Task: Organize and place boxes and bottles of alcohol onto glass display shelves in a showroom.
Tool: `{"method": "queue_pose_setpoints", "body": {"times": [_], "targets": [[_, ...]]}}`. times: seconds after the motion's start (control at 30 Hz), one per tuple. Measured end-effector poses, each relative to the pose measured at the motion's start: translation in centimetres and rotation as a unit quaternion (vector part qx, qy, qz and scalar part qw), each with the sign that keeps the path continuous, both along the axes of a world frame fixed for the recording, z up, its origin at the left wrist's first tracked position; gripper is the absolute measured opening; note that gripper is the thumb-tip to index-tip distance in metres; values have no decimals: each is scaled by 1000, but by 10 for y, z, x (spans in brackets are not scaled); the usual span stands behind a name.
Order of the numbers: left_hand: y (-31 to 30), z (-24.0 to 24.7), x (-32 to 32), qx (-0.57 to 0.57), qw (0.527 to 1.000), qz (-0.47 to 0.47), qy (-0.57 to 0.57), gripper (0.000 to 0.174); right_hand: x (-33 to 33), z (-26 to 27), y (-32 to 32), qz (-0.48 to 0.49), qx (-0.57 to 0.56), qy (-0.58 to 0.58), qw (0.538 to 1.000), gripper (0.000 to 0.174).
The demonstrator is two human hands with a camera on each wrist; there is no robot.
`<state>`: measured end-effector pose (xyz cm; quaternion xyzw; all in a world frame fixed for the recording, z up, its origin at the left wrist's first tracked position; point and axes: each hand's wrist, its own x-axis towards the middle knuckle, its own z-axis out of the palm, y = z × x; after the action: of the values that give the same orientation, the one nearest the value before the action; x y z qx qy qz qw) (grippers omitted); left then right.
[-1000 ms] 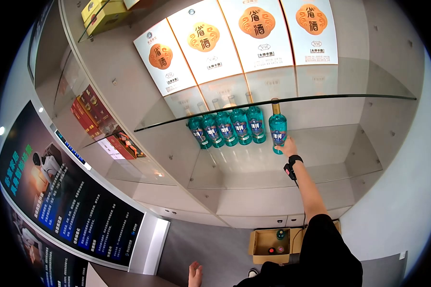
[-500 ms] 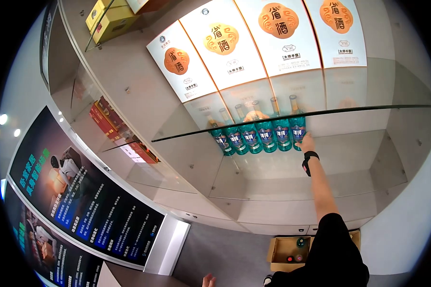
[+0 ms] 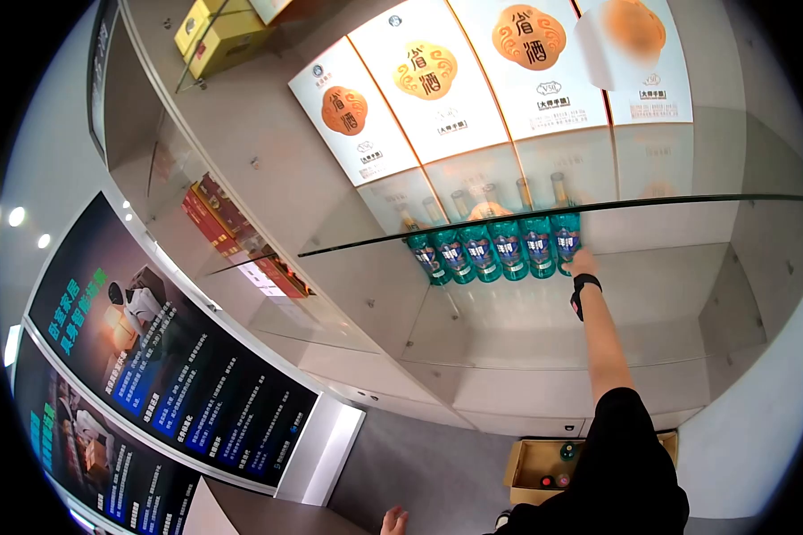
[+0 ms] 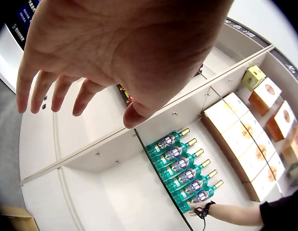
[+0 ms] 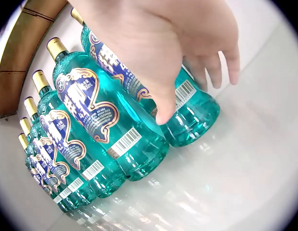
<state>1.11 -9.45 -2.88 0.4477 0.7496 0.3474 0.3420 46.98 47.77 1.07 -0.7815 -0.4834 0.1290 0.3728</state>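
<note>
Several teal glass bottles (image 3: 507, 251) with blue labels and gold caps stand upright in a close row on the lower shelf. My right hand (image 3: 583, 263) is at the right side of the end bottle (image 5: 197, 120), low on its body. In the right wrist view the thumb lies over that bottle's front near the label, while the other fingers extend loosely past its far side. My left hand (image 4: 115, 53) hangs away from the shelf, fingers spread and holding nothing. Only part of it shows low in the head view.
A glass shelf edge (image 3: 473, 220) runs across above the bottles. White boxes with orange emblems (image 3: 473, 129) stand on that upper shelf. On the floor, an open cardboard box (image 3: 525, 464) holds a few bottles. A dark poster panel (image 3: 178, 357) is at the left.
The end bottle, held apart from the row a second ago, has moved left to stand beside the others. My right hand's fingers have loosened from it. The head view has shifted.
</note>
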Motion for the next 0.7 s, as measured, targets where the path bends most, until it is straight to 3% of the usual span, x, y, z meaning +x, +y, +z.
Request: {"method": "queue_pose_setpoints", "body": {"times": [0.2, 0.27, 0.3, 0.33, 0.4, 0.47, 0.53, 0.57, 0.63, 0.67, 0.7], "targets": [[-10, -2, -6, 13, 1000, 5, -26, 37, -10, -12, -21, -5, -34, 0, 999, 78], [-9, -3, -6, 9, 1000, -20, -5, 36, -10, -33, -22, 65, 94, -67, 991, 78], [-4, -2, -8, 10, 998, -47, 35, 38, -10, -32, -36, 97, 132, -31, 986, 78], [11, -24, -24, -73, 994, 26, -76, 38, -15, -26, -53, 129, 168, 5, 977, 79], [24, -3, 0, -5, 999, 6, -33, 32, -31, -4, -117, 187, 244, -26, 951, 66], [40, 13, 15, 25, 999, -43, 4, 32, -41, 23, -196, 343, 95, 234, 905, 46], [52, 11, 20, 34, 996, -82, 7, 32, -48, 13, -266, 448, 87, 313, 833, 29], [59, 16, 26, 36, 994, -101, 6, 33, -51, 3, -301, 438, 67, 307, 842, 20], [72, 4, 29, 49, 990, -133, 16, 33, -51, -20, -371, 375, 14, 290, 880, 18], [77, 10, 36, 42, 988, -145, 12, 33, -51, -42, -402, 323, 64, 156, 931, 20], [83, 19, 44, 33, 987, -157, 8, 33, -54, -41, -436, 237, -24, 107, 965, 19]]}}
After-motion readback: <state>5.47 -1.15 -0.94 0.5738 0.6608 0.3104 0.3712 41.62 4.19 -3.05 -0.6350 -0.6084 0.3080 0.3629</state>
